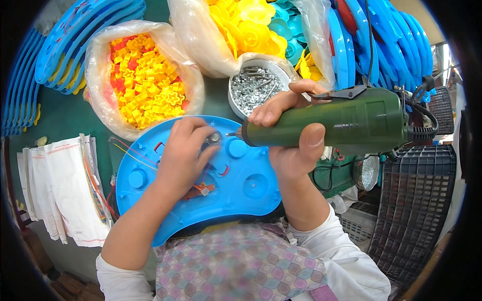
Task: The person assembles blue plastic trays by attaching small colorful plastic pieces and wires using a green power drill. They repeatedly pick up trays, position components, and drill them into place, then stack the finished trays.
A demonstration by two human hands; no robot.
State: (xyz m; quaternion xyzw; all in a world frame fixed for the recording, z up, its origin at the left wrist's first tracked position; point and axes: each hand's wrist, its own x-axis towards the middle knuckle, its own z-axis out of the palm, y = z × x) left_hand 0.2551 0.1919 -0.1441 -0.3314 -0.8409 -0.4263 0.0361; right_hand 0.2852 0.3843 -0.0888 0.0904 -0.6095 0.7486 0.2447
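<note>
Toy-assembly workshop: stacked blue plastic shells point(75, 40), bagged star-shaped parts point(143, 78), tin of screws point(256, 88).

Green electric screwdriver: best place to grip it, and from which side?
Grip the green electric screwdriver around its thick cylindrical body, from the cord end. It lies level, tip pointing left at the blue shell; the right hand wraps it near the nose.

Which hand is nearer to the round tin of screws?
Right. The right hand, gripping the green electric screwdriver, lies just beside the round tin of screws; the left hand rests lower-left of it, on the blue plastic panel.
</note>
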